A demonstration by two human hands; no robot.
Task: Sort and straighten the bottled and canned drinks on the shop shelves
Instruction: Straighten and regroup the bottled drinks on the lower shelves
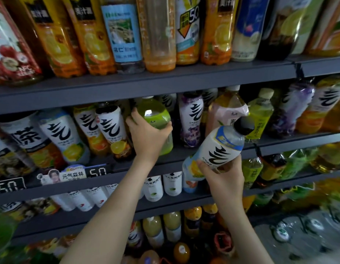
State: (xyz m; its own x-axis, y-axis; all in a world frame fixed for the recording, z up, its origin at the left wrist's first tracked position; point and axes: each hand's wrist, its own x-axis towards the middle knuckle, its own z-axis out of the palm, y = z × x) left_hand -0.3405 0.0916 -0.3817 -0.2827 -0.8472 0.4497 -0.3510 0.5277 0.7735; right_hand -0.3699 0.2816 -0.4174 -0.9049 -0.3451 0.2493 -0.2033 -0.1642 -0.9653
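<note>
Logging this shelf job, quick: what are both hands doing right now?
Left hand: grips the green drink bottle on the shelf.
Right hand: holds a tilted white black-capped bottle.

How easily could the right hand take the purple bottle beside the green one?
Probably not easily: the right hand grips a white bottle. The purple bottle stands unblocked at the shelf front, so the way looks free once that hand is emptied.
</note>
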